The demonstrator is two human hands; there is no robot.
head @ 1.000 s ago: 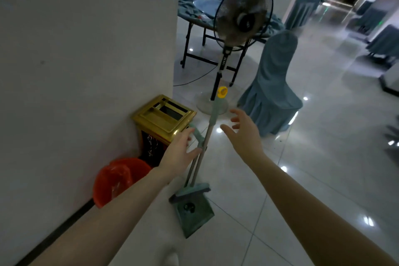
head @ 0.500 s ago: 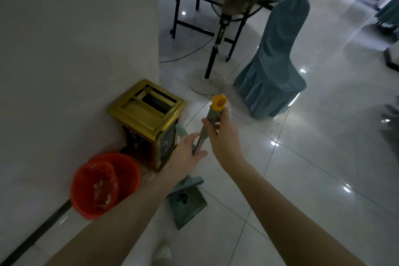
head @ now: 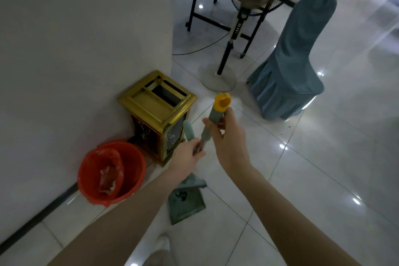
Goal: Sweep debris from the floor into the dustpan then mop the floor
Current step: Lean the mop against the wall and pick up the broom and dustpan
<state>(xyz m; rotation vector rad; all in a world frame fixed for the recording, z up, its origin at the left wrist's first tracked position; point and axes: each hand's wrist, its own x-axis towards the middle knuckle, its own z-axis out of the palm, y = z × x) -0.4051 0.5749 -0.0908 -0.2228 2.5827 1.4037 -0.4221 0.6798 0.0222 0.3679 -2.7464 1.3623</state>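
Head view: both hands are closed on long-handled cleaning tools standing upright beside a wall (head: pixel 86 49). The right hand (head: pixel 228 142) grips the broom handle (head: pixel 216 115) on its green sleeve, just under the yellow cap (head: pixel 222 101). Lower and to its left, the left hand (head: pixel 186 157) is curled round the dustpan handle (head: pixel 188 130), whose pale green tip sticks out above the fingers; the broom's metal shaft runs into the same grip. The 2 hands are near each other, not touching. The green dustpan (head: pixel 186 203) sits on the tiled floor (head: pixel 302 179) below the left wrist. Left of the left hand stand a gold bin (head: pixel 157 112) and a red bucket (head: pixel 112 173). Beyond the right hand are a pedestal fan (head: pixel 233 34) and a covered chair (head: pixel 291 60).
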